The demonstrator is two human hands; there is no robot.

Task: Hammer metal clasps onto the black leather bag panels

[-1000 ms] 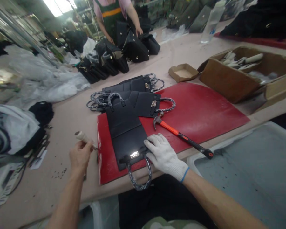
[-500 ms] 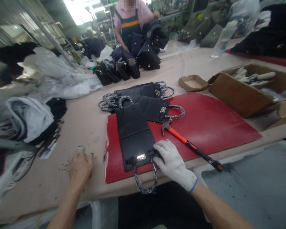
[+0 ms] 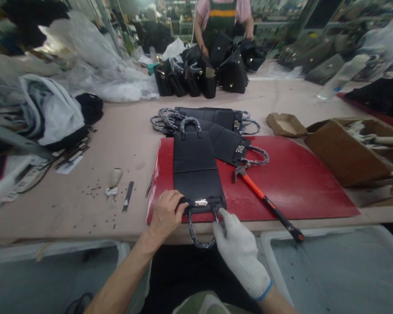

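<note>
A flat black handbag body point(image 3: 196, 152) lies lengthwise on a red board, its metal clasp point(image 3: 201, 203) and one wrapped handle point(image 3: 199, 245) towards me. My bare left hand point(image 3: 166, 216) pinches its near left corner, beside the dark strap end. At the near right corner, my white-gloved right hand point(image 3: 237, 244) has its fingers closed at the handle's base. Just to the right, a claw hammer point(image 3: 260, 194) with an orange and black shaft rests on the board. More black bag bodies point(image 3: 229, 141) with wrapped handles overlap behind.
The red board point(image 3: 298, 174) reaches the table's front edge. Left of it lie a small wooden-handled tool point(image 3: 115, 178), a dark strip point(image 3: 129, 196) and scattered tiny dark bits. Cardboard boxes point(image 3: 350, 152) stand right. Bins point(image 3: 330, 270) sit below. Across the table, a person handles black bags point(image 3: 232, 72).
My left hand has moved right from the small tool on the table to the bag's near left corner. My right hand stays at the right corner. The camera view has shifted.
</note>
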